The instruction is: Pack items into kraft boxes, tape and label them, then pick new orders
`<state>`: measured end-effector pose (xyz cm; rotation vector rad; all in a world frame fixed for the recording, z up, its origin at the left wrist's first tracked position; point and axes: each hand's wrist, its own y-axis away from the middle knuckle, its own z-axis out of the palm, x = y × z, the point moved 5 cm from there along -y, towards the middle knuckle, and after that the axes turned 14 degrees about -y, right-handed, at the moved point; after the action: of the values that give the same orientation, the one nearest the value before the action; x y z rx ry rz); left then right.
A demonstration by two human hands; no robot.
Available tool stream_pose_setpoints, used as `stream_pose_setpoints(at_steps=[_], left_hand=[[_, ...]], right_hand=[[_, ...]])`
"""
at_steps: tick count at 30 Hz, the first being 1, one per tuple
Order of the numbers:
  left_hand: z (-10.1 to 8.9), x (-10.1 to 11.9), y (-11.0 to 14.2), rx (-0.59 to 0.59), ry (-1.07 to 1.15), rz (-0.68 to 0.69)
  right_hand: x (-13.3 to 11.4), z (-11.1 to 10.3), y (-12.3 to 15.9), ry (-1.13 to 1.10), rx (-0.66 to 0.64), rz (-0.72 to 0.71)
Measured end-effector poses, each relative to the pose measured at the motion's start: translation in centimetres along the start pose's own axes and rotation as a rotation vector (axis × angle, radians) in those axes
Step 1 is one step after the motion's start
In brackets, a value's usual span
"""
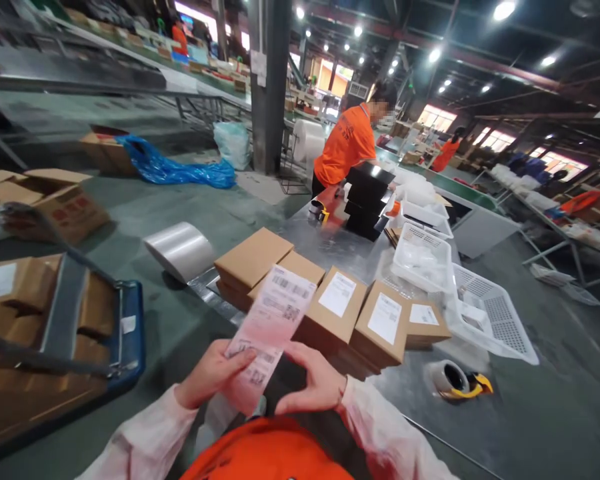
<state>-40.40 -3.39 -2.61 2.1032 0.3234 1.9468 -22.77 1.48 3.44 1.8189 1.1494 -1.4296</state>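
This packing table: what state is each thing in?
label strip, held up, barcodes showing
left hand, gripping the strip
right hand, gripping the strip
labelled kraft boxes, closed, side by side
unlabelled kraft boxes, closed, stacked
tape dispenser, lying on the table
white plastic crate, holding white packaging

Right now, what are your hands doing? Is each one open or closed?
Left hand: closed, holding a strip of shipping labels.
Right hand: curled at the strip's edge; cannot tell if it grips.
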Motion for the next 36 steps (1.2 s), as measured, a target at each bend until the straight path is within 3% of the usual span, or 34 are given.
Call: stream_pose_setpoints(at_steps=[3, 5, 8, 13, 17, 21, 24, 27, 31, 34, 36], left_hand=[[1.3, 1.9, -1.0, -0.142, -0.146, 0.12], [1.2, 3.0, -2.0, -0.093, -0.109, 0.147], [0.6, 3.5, -3.3, 0.02, -0.031, 0.078], [1.1, 3.0, -4.3, -0.079, -0.151, 0.072], [0.3, 2.2, -4.7, 0.111, -0.098, 0.09], [-0.6, 1.3, -5.6, 0.238, -0.078, 0.003], [-1.1, 1.2, -6.5, 0.204, -0.024, -0.017], [-1.7, 0.5, -6.8, 0.09, 0.084, -0.065], [-3.0, -2.5, -4.9, 0.029, 0.142, -0.156], [-4.1, -5.1, -2.2, -0.013, 0.164, -0.187], [-4.9, -6.0, -0.6, -0.045, 0.222, -0.182]], right_hand=[[1.0, 1.2, -0.4, -0.384, 0.443, 0.113], [2.6, 1.8, -1.0, -0.415, 0.562, 0.223], [3.7, 1.6, -2.4, -0.381, 0.47, 0.31], [2.7, -3.1, -4.3, -0.333, 0.588, 0.276], [2.3, -3.5, -5.4, -0.131, 0.564, 0.309], [2.9, -3.3, -6.3, -0.07, 0.608, 0.36], [3.7, -5.7, -8.1, 0.053, 0.674, 0.402], [4.7, -9.9, -11.0, 0.331, 0.738, 0.402], [6.8, -14.3, -13.8, 0.61, 0.727, 0.572], [7.9, -15.4, -14.6, 0.744, 0.734, 0.671], [8.5, -14.5, -15.6, 0.882, 0.567, 0.662]])
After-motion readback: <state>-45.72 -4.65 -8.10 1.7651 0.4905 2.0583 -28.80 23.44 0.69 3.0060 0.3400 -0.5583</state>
